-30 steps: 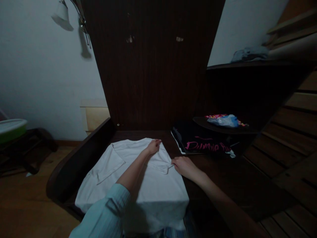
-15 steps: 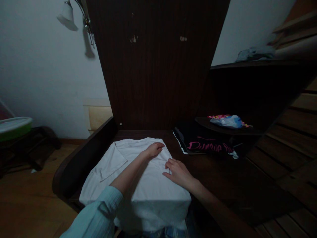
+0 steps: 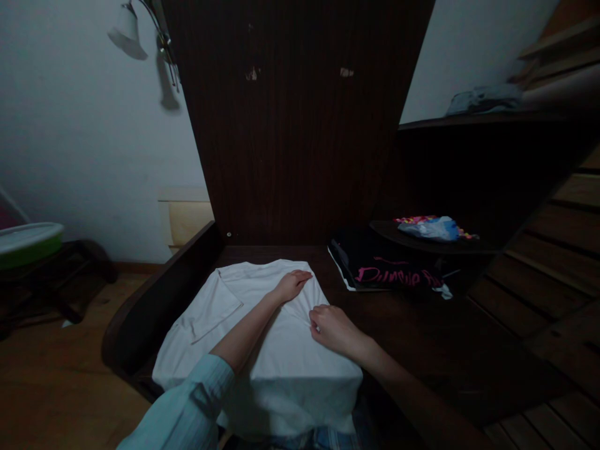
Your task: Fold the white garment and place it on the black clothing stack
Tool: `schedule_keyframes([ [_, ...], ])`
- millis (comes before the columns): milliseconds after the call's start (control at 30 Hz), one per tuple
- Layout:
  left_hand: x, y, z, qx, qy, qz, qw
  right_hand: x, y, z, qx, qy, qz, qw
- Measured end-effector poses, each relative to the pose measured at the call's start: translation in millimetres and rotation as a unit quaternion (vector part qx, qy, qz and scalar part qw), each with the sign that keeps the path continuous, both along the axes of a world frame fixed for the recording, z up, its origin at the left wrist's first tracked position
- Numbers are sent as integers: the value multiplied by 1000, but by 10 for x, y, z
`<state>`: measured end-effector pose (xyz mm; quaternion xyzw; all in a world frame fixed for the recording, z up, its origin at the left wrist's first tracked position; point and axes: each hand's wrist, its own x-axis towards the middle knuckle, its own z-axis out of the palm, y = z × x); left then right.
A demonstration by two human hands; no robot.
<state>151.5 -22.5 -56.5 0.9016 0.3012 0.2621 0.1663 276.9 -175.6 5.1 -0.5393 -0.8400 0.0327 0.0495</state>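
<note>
A white shirt point(image 3: 281, 353) is lying on a dark wooden surface point(image 3: 398, 337) beneath both hands, its near end hanging toward the wearer. The left hand point(image 3: 293, 286) is resting on its far right part, whether gripping unclear; the right hand point(image 3: 334, 326), nearer, is pinching its right side.

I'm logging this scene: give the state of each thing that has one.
White shirt: spread out, creased, near edge hanging.
Left hand: resting on the shirt, fingers extended.
Right hand: fingers curled on the shirt, grip unclear.
Black item with pink lettering: lying down.
Blue-white plastic: crumpled.
Wall lamp: looks unlit.
Green tub: upright.
</note>
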Motion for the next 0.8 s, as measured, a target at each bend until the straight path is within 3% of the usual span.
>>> schedule_keyframes([
  [100, -18, -9, 23, 11, 28, -13, 999, 62, 55, 53, -24, 19, -6, 999],
  [233, -57, -114, 136, 35, 97, -5, 995, 182, 202, 35, 31, 105, -41, 993],
  [367, -113, -303, 334, 74, 138, 34, 987, 302, 303, -197, 35, 149, -2, 988],
  [500, -274, -455, 523, 27, 196, 87, 976, 369, 306, -455, -19, 124, 0, 992],
  [700, -591, -558, 536, -40, 220, -32, 974, 371, 293, -521, -31, 88, -3, 996],
  [800, -650, -590, 476, -24, 189, -29, 981, 370, 302, -511, -38, 82, -6, 996],
])
